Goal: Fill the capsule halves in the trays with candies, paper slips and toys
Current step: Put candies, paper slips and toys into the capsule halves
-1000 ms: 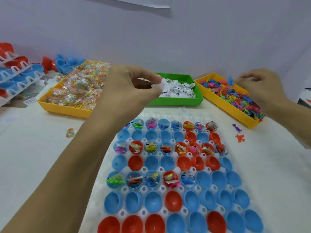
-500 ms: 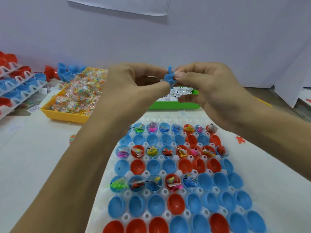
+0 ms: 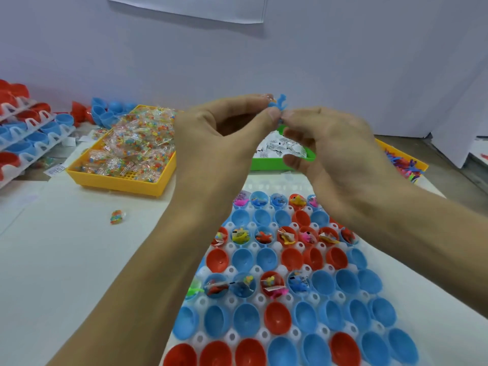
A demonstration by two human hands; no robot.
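1. My left hand (image 3: 224,136) is raised above the far end of the white tray (image 3: 266,336), thumb and forefinger curled together and pinching a small blue toy (image 3: 277,102) at their tips.
2. My right hand (image 3: 332,149) sits just beside the left, its fingertips (image 3: 289,118) meeting the left thumb right under the toy. I cannot tell whether the right fingers actually grip the toy or only touch it; the other fingers are curled loosely.
3. Below both wrists, the tray holds rows of blue and red capsule halves (image 3: 277,317). The row nearest the hands, the third row and part of the fifth already hold toys, candy bags and slips; the rows nearest me are open shells.
4. Beyond and left of my left hand stands a yellow bin (image 3: 118,180) heaped with clear candy bags (image 3: 137,138).
5. Directly behind the hands, mostly hidden by them, is a green bin (image 3: 266,165) of white paper slips (image 3: 280,147).
6. Beyond my right forearm, another yellow bin (image 3: 401,154) shows coloured toys (image 3: 404,167) at its edge.
7. One loose candy bag (image 3: 116,216) lies on the table (image 3: 79,260), well left of my left forearm.
8. Far left of the hands, stacked trays (image 3: 29,138) carry more red and blue halves, with loose blue shells (image 3: 105,112) near them.
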